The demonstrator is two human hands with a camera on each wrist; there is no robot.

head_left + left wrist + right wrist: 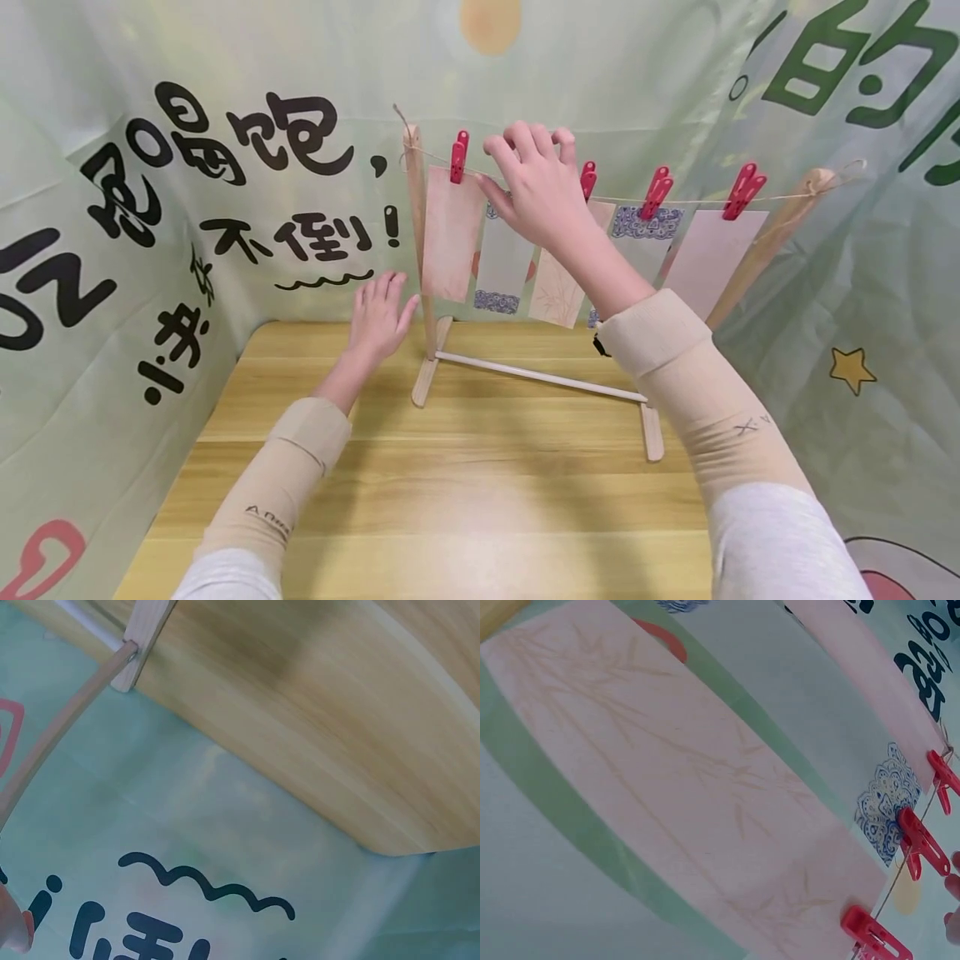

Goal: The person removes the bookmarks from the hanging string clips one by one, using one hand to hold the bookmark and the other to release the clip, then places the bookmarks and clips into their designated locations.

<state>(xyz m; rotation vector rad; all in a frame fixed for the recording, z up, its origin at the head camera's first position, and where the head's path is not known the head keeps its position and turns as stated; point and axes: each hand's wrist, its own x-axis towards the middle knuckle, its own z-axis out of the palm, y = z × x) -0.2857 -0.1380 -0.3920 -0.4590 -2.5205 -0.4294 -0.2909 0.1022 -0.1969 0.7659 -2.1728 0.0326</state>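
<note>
Several paper cards hang by red clothespins from a string on a wooden stand. My right hand is raised at the string with loosely bent fingers. It hides the clothespin of the blue-patterned second card in the head view. In the right wrist view that clothespin grips the card's top, and my fingertips are just beside it, holding nothing. The pink first card hangs to the left under its clothespin. My left hand, fingers extended and holding nothing, is left of the stand's left post.
Across the wooden table the stand's white crossbar joins its two feet. More clothespins hold cards toward the right post. A printed cloth surrounds the table's back and sides.
</note>
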